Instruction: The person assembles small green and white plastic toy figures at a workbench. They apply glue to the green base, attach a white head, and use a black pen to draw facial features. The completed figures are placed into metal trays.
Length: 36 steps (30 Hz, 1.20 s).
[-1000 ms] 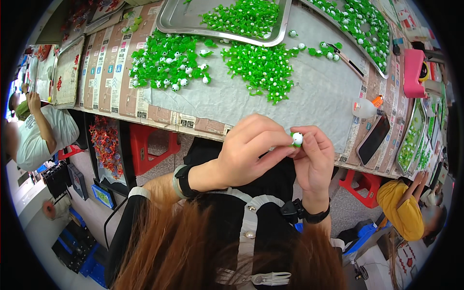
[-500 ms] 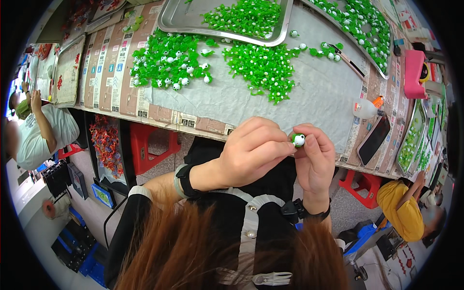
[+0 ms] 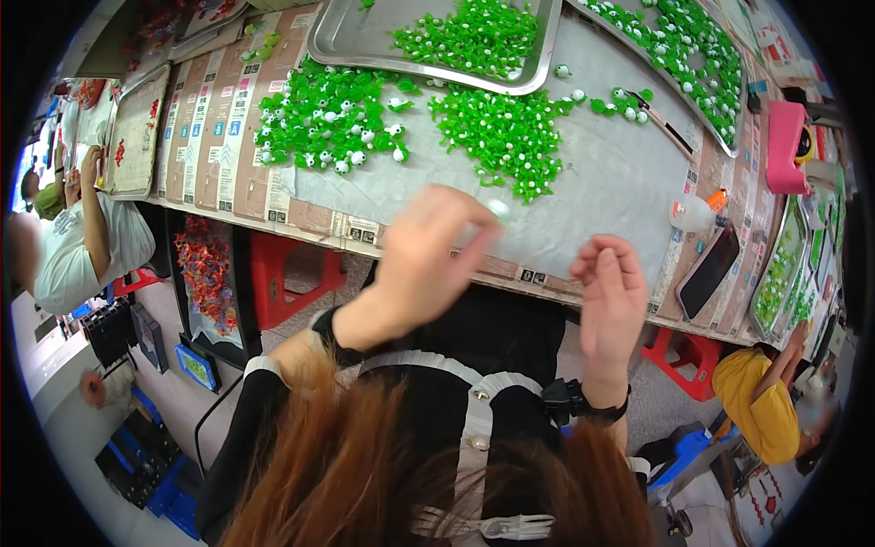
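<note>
My left hand (image 3: 433,260), smeared by motion, is over the table's front edge with a gap between thumb and forefinger. Just past its fingertips is a blurred white and green eyeball piece (image 3: 498,209), which looks apart from the fingers. My right hand (image 3: 612,296) is raised at the edge, its fingers curled and tips drawn together; whatever may be between them is hidden. Beyond the hands lies a heap of small green plastic parts (image 3: 506,137) with white bits. To its left is a pile of green pieces with white eyeballs (image 3: 328,118).
A metal tray (image 3: 538,77) of green parts stands at the back, with another tray (image 3: 725,141) of eyeball pieces at right. Tweezers (image 3: 665,129), a plastic bottle (image 3: 690,213), a phone (image 3: 708,272) and a pink tape dispenser (image 3: 784,146) lie rightward. Co-workers sit at both sides.
My hands have parted. The left moved left and away from the right hand, and the eyeball piece they held between them is now out over the cloth beside the left fingertips.
</note>
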{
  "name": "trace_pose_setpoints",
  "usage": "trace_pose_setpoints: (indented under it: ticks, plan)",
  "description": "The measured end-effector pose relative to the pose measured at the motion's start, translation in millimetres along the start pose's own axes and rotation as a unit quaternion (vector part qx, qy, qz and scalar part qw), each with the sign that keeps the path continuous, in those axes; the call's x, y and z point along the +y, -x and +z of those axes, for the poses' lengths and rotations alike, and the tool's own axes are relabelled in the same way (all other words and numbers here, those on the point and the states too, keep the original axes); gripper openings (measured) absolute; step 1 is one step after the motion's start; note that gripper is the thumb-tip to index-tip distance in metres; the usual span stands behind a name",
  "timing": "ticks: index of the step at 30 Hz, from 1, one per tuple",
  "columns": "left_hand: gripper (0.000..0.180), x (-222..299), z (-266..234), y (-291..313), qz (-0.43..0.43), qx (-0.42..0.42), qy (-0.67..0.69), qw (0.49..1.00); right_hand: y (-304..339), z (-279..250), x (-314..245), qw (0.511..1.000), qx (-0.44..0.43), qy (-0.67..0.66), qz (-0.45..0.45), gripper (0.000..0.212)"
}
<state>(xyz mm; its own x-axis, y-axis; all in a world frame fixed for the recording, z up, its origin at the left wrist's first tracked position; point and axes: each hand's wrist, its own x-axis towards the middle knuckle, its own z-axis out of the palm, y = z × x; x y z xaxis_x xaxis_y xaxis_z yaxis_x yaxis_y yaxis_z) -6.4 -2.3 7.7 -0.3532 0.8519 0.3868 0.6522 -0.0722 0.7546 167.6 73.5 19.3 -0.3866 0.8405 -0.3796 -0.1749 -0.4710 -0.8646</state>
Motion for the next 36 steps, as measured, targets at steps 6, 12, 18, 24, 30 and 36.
trace_pose_setpoints:
  ticks: [6, 12, 18, 24, 30, 36]
  plan:
    - [0.014, -42.2, -21.4, -8.1, -0.058, 0.046, -0.182, 0.981, -17.5, -69.4, 3.8, 0.919, 0.253, 0.168, -0.252, 0.029]
    - [0.012, -36.7, 10.6, -12.6, -0.035, -0.074, -0.149, 0.985, -47.7, -82.7, -14.7, 0.896, 0.239, 0.272, -0.256, 0.054]
    - [0.009, -34.4, 8.3, -16.3, -0.103, -0.098, -0.062, 0.988, -75.3, -103.4, -15.7, 0.917, 0.166, 0.282, -0.228, 0.046]
    - [0.007, -4.5, -2.0, -10.6, -0.384, -0.101, 0.533, 0.747, -78.6, -103.1, -25.2, 0.924, 0.169, 0.287, -0.189, 0.034]
    - [0.011, 2.4, 3.4, -3.9, -0.487, -0.108, 0.697, 0.516, -25.9, -31.7, -44.7, 0.989, 0.064, -0.016, -0.129, 0.038]
    - [0.013, 5.0, 10.0, -3.2, -0.505, -0.092, 0.731, 0.450, 10.0, -7.3, -31.6, 0.990, -0.007, 0.093, -0.104, 0.037]
